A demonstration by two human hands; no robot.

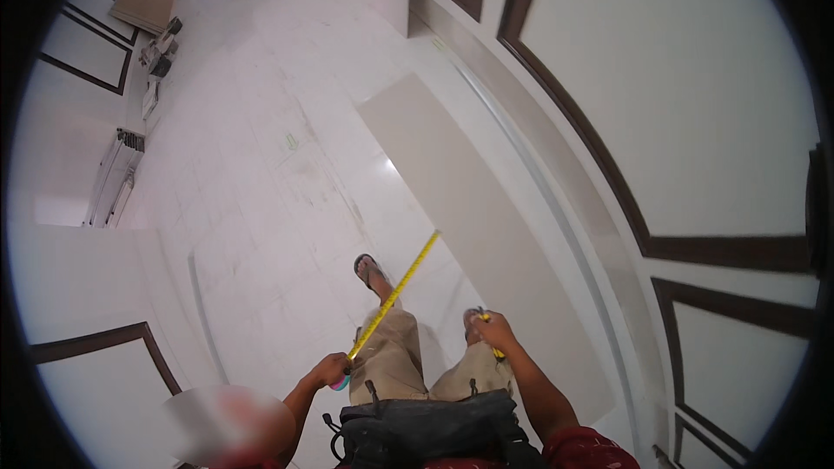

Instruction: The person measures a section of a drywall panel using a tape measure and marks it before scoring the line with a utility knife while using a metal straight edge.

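Note:
My left hand (330, 369), low in the middle left, grips a tape measure with a pink and blue case (340, 383). Its yellow blade (393, 287) runs out diagonally to the near edge of a long beige panel (452, 191) lying along the floor. My right hand (491, 330) is closed around a small yellow and black tool (499, 353), too small to identify exactly, above my right foot. My sandalled left foot (372, 275) is on the white tiles beside the tape. A black bag (417, 430) hangs at my waist.
A step with a grey strip (556, 217) runs along the right, below white walls with dark-framed panels (660, 122). Stacked long pieces (113, 174), loose items (161, 52) and a leaning board (143, 0) line the left wall. A blurred patch covers the lower-left corner.

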